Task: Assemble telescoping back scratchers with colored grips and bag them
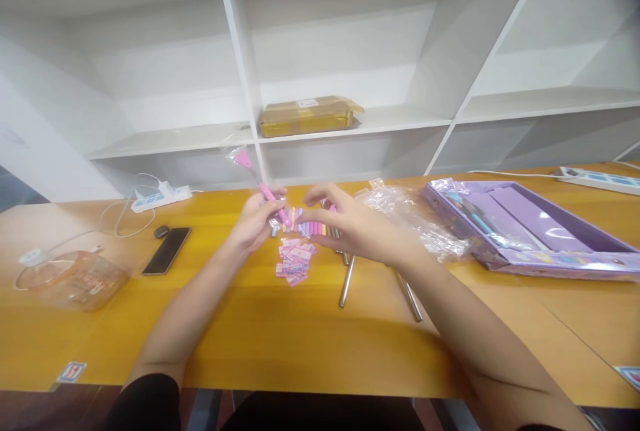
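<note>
In my left hand [261,218], the thumb presses on a pink tool [267,194] with a flat fan-shaped head and a thin neck. Clear plastic wrap shows round its head and near its lower end; whether it is a brush or a spatula I cannot tell. My right hand [336,214] hovers beside it, thumb and fingers curved apart, with nothing seen between them. A row of short coloured sticks [316,228] lies behind and below the hands, partly hidden. Just in front is a loose heap of small pink printed cards [296,259].
Metal rods [347,282] lie under my right forearm. Crumpled clear plastic [400,214] and an open purple box [530,224] are to the right. At left are a phone [167,251], a tipped bottle [80,278] and a power strip [161,198]. A taped carton [307,116] sits on the shelf.
</note>
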Demonstrator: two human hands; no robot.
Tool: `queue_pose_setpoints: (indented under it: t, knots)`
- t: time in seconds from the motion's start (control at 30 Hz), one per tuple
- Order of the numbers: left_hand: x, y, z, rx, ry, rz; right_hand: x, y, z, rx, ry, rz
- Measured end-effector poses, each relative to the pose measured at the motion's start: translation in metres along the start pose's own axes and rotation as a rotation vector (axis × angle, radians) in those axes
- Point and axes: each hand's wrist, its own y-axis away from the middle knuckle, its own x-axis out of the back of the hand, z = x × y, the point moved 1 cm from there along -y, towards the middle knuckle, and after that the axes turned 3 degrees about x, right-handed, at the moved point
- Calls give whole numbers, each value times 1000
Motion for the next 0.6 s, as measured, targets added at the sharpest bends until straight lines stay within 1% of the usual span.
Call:
queue_pose_setpoints:
  t: [0.07,0.17,0.3,0.37,0.47,0.6]
  knots:
    - [-3,1,-3,18,-12,-16,-6,-2,-3,59,26,16]
    - [-5,3,-7,30,-63,-25,-13,-6,-7,107,49,35]
    - [-2,4,-6,17,-121,-75,-14,-8,-7,137,-8,101]
    - [1,3,-5,6,-169,-101,-12,-9,-5,111,-71,134]
    - [5,4,-2,7,-228,-139,-10,-10,-2,36,-129,143]
    - [4,7,0,25,-179,-198,-10,-9,1,-43,-167,156]
